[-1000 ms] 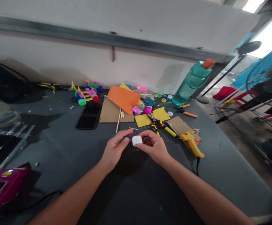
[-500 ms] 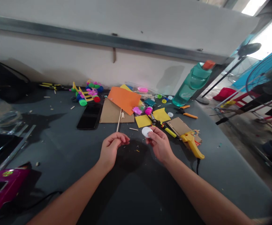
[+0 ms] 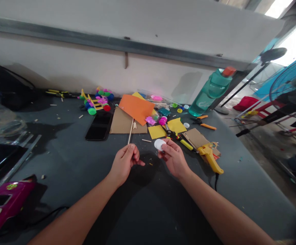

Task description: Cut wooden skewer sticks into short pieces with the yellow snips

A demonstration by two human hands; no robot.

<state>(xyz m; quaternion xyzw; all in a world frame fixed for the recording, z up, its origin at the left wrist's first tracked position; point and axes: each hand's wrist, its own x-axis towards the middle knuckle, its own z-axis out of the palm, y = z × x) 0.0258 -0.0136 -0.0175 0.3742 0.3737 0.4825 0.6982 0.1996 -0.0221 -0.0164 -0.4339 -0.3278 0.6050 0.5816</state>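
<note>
In my left hand (image 3: 126,160), closed at the fingertips, is the lower end of a thin wooden stick (image 3: 131,133). The stick runs up to an orange sheet of paper (image 3: 137,107); whether the two are joined I cannot tell. Two overlapping white discs (image 3: 159,144), which look like bottle caps, are pinched between the thumb and fingers of my right hand (image 3: 173,154). Beneath the orange paper lies a piece of brown cardboard (image 3: 119,123). Yellow paper squares (image 3: 156,131) and yellow-handled pliers (image 3: 186,144) lie just beyond my right hand.
A yellow glue gun (image 3: 210,159) rests at the right on cardboard, near orange-handled pliers (image 3: 208,126) and a teal bottle (image 3: 206,93). To the left are a phone (image 3: 99,126), a colourful small model (image 3: 97,102) and a magenta tool (image 3: 12,200) with a cord.
My left hand has turned slightly, its thumb now on top against the stick and a finger stretched toward the right. The discs have shifted apart, so two edges show. The view has moved slightly.
</note>
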